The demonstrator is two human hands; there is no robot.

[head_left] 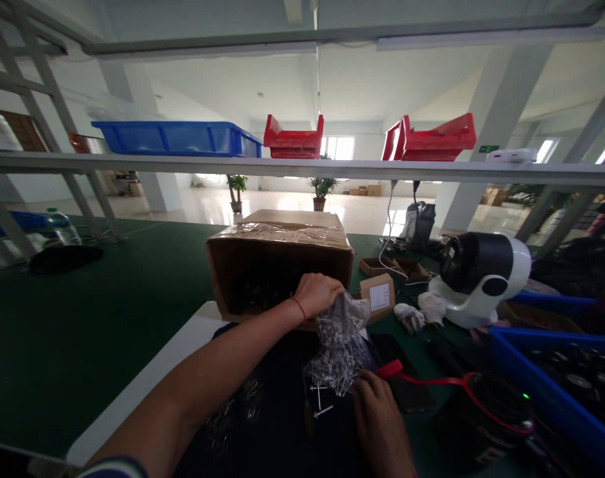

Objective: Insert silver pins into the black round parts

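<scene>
My left hand [319, 292] is closed on the upper end of a clear plastic bag [349, 309], in front of the open cardboard box. Many silver rivet-like pins [337, 362] fill the bag's lower part, and a few lie loose just below it on dark cloth [282, 438]. My right hand [379, 411] rests low beside the bag's bottom end, fingers slightly bent and seemingly touching the pins or plastic; I see nothing held in it. More loose pins [252, 398] lie on the cloth beneath my left forearm. Dark items inside the cardboard box [282, 229] are hard to make out.
To the right are a black bottle-shaped object [486, 411] with a red strap, a blue bin [571, 338] of dark parts, a black-and-white fan [481, 275] and gloves [416, 315]. A shelf [302, 167] with blue and red bins crosses above. A water bottle [63, 227] stands far left.
</scene>
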